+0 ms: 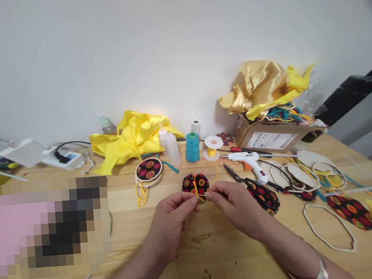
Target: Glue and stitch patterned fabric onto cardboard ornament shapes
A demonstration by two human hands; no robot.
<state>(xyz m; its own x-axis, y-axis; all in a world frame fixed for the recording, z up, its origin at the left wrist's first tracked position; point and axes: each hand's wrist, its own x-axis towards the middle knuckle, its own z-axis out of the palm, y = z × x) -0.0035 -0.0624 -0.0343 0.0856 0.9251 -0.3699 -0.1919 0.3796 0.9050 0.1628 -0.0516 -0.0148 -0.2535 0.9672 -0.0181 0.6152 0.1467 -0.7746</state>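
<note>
Head view shows the left hand point(171, 219) and right hand point(233, 204) meeting over the wooden bench point(213, 256), each grip pinched shut on a yellow cord point(198, 194). That cord crosses a round patterned fabric piece point(195, 184) lying just beyond the fingertips, with black scissors point(239, 179) and a white glue gun point(249, 160) to the right

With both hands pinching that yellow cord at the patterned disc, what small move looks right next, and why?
Probably draw the yellow cord snug across the patterned disc. The left hand and right hand both pinch it at the disc's near edge, fingertips almost meeting, and the cord looks loosely looped there rather than lying flat.
</note>
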